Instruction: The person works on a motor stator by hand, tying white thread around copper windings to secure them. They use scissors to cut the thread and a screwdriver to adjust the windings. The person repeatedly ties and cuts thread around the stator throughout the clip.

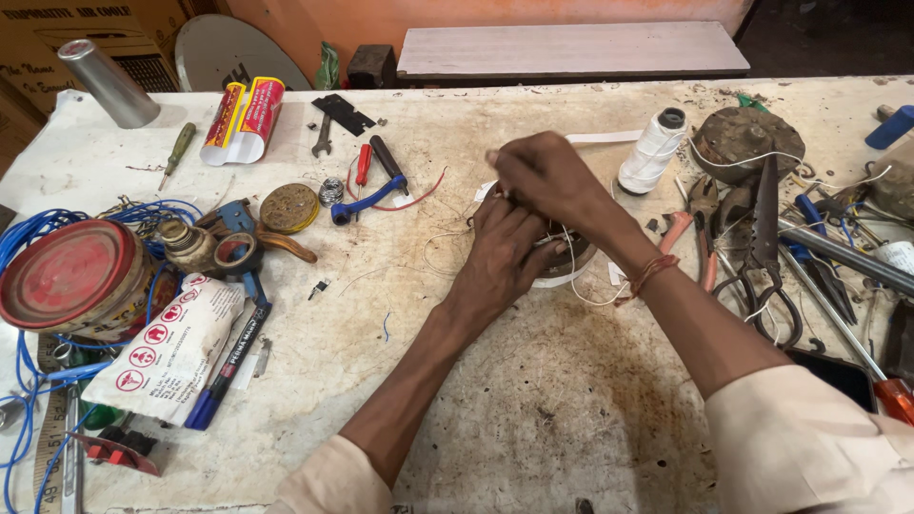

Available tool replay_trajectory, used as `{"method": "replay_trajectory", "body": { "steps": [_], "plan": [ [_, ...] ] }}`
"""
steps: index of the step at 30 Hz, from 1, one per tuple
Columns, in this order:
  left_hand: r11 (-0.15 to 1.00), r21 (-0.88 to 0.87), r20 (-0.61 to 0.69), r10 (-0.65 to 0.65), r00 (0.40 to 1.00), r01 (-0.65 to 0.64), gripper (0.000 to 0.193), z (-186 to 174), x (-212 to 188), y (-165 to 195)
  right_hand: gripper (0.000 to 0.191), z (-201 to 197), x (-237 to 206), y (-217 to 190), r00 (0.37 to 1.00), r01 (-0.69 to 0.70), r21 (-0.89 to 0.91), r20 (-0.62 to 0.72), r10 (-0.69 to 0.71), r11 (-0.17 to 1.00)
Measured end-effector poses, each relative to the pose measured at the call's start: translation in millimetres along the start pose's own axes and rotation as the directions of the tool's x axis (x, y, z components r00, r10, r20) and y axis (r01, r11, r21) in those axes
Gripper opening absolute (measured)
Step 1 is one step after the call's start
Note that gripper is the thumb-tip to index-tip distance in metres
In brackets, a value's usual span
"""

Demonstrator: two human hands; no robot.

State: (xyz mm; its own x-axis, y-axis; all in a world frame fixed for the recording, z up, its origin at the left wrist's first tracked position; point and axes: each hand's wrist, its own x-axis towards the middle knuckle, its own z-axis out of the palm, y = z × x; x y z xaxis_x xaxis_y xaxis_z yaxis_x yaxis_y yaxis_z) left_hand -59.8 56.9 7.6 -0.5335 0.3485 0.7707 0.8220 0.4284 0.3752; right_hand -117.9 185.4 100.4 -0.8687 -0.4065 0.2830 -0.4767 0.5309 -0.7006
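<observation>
Both hands meet at the middle of a stained white workbench (533,400). My left hand (505,257) lies flat over a round motor winding (571,262), pressing on it. My right hand (543,176) is raised just above it, fingers pinched on a thin white thread (581,286) that loops down around the winding. Most of the winding is hidden under my hands. A white thread spool (654,150) stands upright just right of my right hand.
Scissors (766,257), pliers (700,224) and several tools crowd the right side beside a rusty round motor part (747,143). On the left are a red-lidded tin (71,276), blue wire (29,238), a white pouch (171,347), screwdrivers and a metal cylinder (107,84).
</observation>
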Motion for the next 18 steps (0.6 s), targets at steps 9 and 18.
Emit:
{"method": "replay_trajectory", "body": {
  "steps": [9,18],
  "plan": [
    [0.999,0.032,-0.043,0.008,0.999,-0.006,0.021,2.3,2.3,-2.4,0.049,-7.1,-4.9,27.1,0.89,0.101,0.819,-0.328,0.316,0.565],
    [0.985,-0.102,0.121,-0.128,0.984,0.14,0.021,-16.7,10.1,-2.8,0.047,-10.6,-9.5,23.0,0.933,0.019,0.797,-0.23,0.275,0.604]
  ]
}}
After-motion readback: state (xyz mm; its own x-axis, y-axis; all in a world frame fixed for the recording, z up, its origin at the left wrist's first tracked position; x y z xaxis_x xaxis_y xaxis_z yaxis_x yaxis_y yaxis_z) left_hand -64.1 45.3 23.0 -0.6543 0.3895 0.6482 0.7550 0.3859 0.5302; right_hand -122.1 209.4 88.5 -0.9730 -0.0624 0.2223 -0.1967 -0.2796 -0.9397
